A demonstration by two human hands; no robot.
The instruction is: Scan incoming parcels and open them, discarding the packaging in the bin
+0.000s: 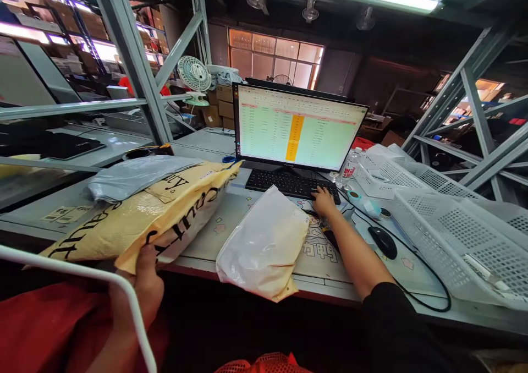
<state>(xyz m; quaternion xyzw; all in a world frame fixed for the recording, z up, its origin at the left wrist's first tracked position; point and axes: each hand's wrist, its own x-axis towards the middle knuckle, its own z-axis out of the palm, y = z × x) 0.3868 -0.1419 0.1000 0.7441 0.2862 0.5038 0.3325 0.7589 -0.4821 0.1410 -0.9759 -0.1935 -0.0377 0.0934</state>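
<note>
My left hand (145,276) pinches the lower edge of a large yellow mailing bag (124,219) with black lettering, which lies at the left of the desk. A grey plastic bag (140,176) rests on top of it. My right hand (324,201) lies on the right end of a black keyboard (284,184), fingers spread over the keys. Behind the keyboard a monitor (264,125) shows a spreadsheet with an orange column. Between my arms a white and pale yellow mailing bag (264,241) lies on the desk mat, its near corner past the desk edge.
White perforated baskets (449,246) line the right side, near a black mouse (383,242) and its cable. A plastic bottle (350,163) stands beside the monitor. Grey metal frame posts (132,59) rise at left. A white bar (82,268) crosses the lower left, near a small fan (194,76) farther back.
</note>
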